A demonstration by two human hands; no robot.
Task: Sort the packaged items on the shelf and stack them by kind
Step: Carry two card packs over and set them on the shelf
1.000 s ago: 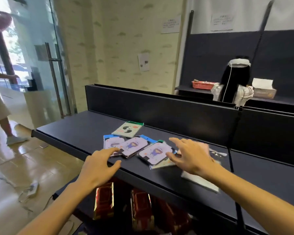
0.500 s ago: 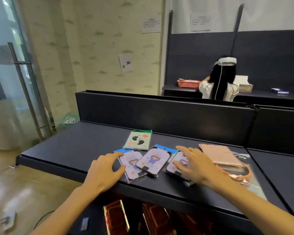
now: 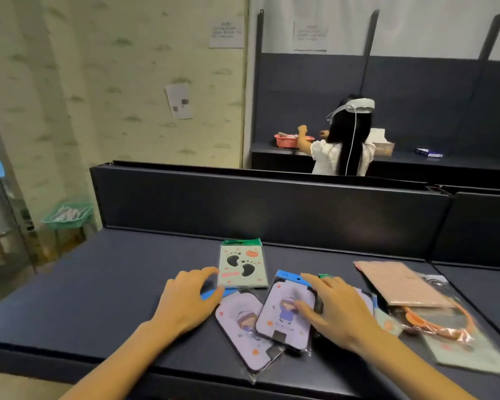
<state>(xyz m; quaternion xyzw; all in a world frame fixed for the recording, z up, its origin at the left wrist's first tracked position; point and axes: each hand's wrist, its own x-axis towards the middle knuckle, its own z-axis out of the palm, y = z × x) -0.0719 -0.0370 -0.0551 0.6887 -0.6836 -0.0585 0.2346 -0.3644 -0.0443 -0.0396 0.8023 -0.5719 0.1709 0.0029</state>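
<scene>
A dark blue shelf (image 3: 104, 284) fills the bottom half of the frame, w/ a tall back wall behind it. In the upper right another person (image 3: 344, 145) works at a far shelf, near a red basket (image 3: 286, 141).

The packs lie in the lower middle. A green pack w/ black footprints (image 3: 240, 265) sits flat, just above the others. Two purple packs w/ a cartoon girl, one on the left (image 3: 243, 327) and one on the right (image 3: 283, 316), lean on each other; the right one lies partly on top of the left. A third purple pack seems to hide under the right hand, but I can't tell for sure. At the right, a pink pack (image 3: 399, 284) lies on an orange hoop in a clear bag (image 3: 436, 321).

The left hand (image 3: 188, 301) is flat and spread, fingers touching the blue tab of the left purple pack & the green pack's edge, holding nothing. The right hand (image 3: 338, 310) is spread too, pressing down on the right purple pack, not gripping.

What could go wrong: the packs look shiny & slippery. The left purple pack sticks out past the front edge, so a push could slide it off the shelf. Pulling one pack could also drag the one under it.
</scene>
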